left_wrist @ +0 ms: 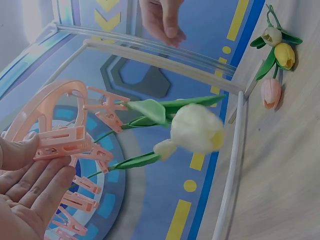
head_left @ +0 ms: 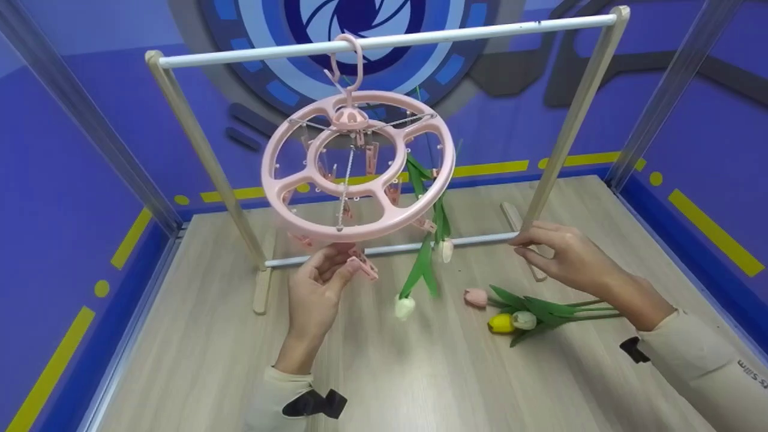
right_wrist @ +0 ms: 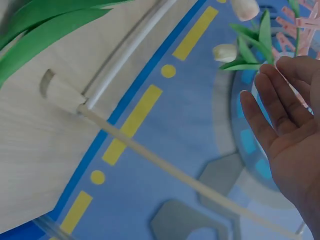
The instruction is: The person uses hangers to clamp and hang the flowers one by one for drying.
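Left hand: (head_left: pixel 315 294) pinches a pink clip (head_left: pixel 363 267) between thumb and fingers, its fingertips beneath the clip in the left wrist view.
Pink clip: at the near side of the round pink hanger (head_left: pixel 387 215), just below its rim.
Round pink hanger: hooked over the white top bar (head_left: pixel 456 37) of a wooden-posted rack, more clips dangling around it.
Hanging tulips: two white ones, a nearer tulip (head_left: pixel 405 308) and a farther tulip (head_left: pixel 444 251), heads down, clipped at the hanger's right side.
Right hand: (head_left: pixel 561 255) holds nothing, fingers loosely extended, in front of the right post (head_left: pixel 570 135) in the head view.
Loose tulips: a pink tulip (head_left: pixel 476 297), a yellow tulip (head_left: pixel 500 324) and a white tulip (head_left: pixel 524 320) lie together on the tabletop (head_left: pixel 420 378), near the right forearm.
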### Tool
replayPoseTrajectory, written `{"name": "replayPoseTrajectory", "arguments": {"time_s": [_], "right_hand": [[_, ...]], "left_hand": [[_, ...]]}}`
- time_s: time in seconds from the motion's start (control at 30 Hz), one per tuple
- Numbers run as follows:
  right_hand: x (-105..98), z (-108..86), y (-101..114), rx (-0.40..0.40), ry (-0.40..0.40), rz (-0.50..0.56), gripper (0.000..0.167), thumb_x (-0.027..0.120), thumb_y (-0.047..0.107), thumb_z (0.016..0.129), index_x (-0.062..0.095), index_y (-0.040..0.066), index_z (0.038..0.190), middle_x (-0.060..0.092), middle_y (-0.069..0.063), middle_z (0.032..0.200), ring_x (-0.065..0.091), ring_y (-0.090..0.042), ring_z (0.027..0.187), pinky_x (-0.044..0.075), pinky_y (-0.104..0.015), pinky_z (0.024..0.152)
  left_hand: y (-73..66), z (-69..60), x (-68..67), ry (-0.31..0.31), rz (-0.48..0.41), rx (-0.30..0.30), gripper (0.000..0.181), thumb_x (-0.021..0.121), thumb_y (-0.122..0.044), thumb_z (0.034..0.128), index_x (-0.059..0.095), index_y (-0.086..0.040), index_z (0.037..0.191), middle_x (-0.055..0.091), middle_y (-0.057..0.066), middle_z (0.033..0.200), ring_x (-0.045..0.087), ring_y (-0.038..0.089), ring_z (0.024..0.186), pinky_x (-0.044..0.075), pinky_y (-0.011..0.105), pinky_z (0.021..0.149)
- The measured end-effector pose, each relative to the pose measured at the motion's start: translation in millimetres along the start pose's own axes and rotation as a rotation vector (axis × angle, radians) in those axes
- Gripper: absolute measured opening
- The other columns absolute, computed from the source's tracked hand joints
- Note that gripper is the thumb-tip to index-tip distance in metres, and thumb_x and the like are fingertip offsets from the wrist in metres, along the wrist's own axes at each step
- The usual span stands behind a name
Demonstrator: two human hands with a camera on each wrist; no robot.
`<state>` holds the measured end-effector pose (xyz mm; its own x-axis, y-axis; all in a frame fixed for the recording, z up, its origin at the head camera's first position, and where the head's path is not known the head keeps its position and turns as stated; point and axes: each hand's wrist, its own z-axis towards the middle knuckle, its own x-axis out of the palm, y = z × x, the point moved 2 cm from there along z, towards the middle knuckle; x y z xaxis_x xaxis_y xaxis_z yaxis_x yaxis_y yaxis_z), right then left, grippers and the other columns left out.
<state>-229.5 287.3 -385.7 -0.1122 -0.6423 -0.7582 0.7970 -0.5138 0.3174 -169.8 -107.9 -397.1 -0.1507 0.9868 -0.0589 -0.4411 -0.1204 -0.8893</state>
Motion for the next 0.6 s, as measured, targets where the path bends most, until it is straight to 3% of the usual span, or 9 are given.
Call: {"name": "replayPoseTrajectory", "arguments": {"time_s": [0.3,0.6], "right_hand": [[-5,-32.3,-30,0.157,0.050,-0.052,0.033,0.082,-0.012,0.085,0.078,0.008,0.110,0.075,-0.002,0.103,0.072,-0.016,0.090,0.052,-0.008,0.082],[-6,-69.3,-57,0.266,0.115,-0.107,0.027,0.081,-0.007,0.089,0.079,0.010,0.110,0.074,0.003,0.100,0.071,-0.013,0.088,0.064,-0.036,0.076]], "left_hand": [[2.8,-0.8,-0.6,-0.030,0.020,-0.017,0.026,0.075,-0.001,0.0982,0.071,0.007,0.122,0.076,0.014,0.110,0.075,0.024,0.100,0.062,0.031,0.089],[2.5,-0.4,-0.6,-0.051,0.001,-0.035,0.026,0.076,0.001,0.0966,0.071,0.007,0.121,0.077,0.015,0.109,0.075,0.025,0.097,0.062,0.031,0.087]]}}
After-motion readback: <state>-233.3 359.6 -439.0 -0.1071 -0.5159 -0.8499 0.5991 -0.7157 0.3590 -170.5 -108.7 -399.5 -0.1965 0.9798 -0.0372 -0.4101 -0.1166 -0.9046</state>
